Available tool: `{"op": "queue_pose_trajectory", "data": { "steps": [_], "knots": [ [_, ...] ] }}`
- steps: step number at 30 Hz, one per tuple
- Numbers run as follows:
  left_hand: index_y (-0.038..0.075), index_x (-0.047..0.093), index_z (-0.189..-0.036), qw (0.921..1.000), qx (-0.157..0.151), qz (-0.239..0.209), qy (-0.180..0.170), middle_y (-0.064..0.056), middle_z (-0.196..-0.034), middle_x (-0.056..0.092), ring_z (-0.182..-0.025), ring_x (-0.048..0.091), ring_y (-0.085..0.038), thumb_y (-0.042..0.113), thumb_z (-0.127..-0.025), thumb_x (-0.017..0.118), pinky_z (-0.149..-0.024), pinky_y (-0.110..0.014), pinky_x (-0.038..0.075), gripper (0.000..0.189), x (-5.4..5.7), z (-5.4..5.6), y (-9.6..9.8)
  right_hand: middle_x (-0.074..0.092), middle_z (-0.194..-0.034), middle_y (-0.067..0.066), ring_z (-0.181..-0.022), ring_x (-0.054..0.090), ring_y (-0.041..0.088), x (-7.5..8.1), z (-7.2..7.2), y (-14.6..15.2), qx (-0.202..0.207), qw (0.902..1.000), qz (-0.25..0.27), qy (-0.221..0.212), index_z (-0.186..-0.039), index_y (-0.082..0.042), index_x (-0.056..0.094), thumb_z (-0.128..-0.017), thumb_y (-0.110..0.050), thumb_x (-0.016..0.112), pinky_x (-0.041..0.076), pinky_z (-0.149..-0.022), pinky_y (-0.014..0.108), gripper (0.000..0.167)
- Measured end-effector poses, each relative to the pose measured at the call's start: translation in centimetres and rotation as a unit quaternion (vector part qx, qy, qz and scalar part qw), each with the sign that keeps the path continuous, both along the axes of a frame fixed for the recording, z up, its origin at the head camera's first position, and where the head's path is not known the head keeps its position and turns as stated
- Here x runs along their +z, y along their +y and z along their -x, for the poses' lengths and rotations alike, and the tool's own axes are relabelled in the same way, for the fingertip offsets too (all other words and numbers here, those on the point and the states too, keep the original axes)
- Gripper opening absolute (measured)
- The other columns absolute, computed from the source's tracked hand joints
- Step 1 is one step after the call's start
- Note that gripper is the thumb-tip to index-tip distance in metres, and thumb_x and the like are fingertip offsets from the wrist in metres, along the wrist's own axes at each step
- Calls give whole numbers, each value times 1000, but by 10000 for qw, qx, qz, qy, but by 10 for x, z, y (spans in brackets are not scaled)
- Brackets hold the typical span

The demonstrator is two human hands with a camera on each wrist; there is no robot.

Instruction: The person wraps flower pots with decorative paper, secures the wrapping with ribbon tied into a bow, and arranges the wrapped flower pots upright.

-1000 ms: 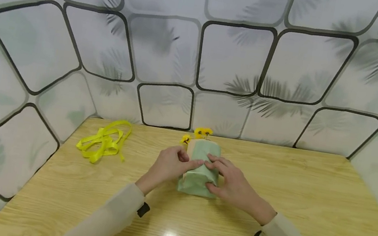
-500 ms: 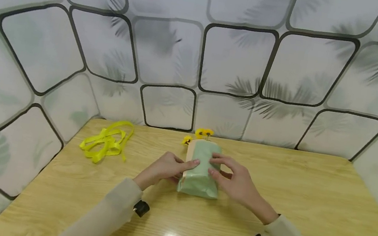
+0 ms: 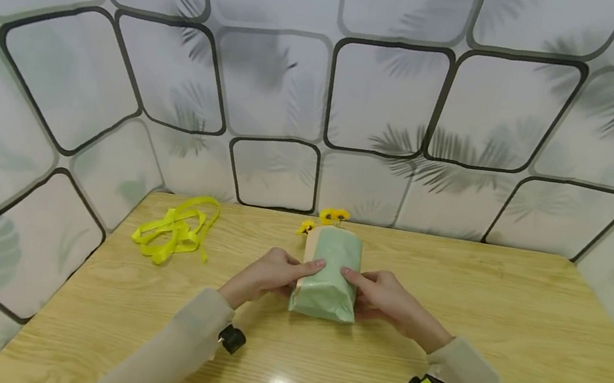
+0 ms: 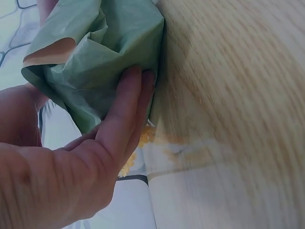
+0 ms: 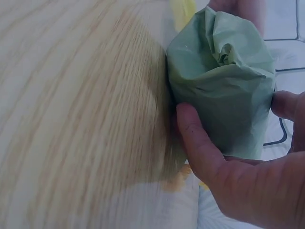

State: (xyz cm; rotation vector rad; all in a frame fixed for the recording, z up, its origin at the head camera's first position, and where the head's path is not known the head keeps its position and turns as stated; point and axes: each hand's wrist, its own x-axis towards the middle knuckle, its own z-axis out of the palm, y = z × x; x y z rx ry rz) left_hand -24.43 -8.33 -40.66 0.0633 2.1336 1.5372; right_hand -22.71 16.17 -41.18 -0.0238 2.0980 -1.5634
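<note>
A small bouquet wrapped in green paper (image 3: 338,252) lies on the table between both hands, its folded bottom toward me. Along its left edge shows a peach strip of the paper's other side. Yellow flowers (image 3: 334,216) stick out of the far end. My left hand (image 3: 270,275) grips the left side, thumb on top and fingers along the side. From the right, my right hand (image 3: 394,302) holds it the same way, thumb on the front. Up close in the right wrist view, the crumpled paper bottom (image 5: 221,81) sits between thumb and fingers.
A loose, tangled yellow ribbon (image 3: 176,230) lies at the table's back left. Behind the wooden table (image 3: 491,312) rises a patterned cloth wall (image 3: 383,97), which also closes in both sides.
The right hand has gone from lying over the front of the wrapping to gripping its right side. The left hand has slid its fingers lower along the left side.
</note>
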Motion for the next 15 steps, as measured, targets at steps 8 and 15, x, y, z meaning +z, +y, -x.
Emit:
{"op": "queue_pose_trajectory", "data": {
  "steps": [8,15],
  "knots": [
    [-4,75,-112,9983,-14,-368,-448,-10,-97,79,-85,76,-15,50,-94,71,-84,-36,63,56,-6,7,-4,69,-125,26,-103,74,24,-3,4,-1,-42,9999,104,82,-141,16,48,-103,-48,58,62,-86,40,75],
    [-3,74,-113,9971,-23,-405,-636,-9,-100,78,-87,75,-14,50,-94,72,-88,-36,62,57,-9,11,-6,71,-120,23,-99,74,21,-4,6,0,-35,9993,376,-40,-136,16,52,-102,-46,60,62,-87,38,72]
  ]
}}
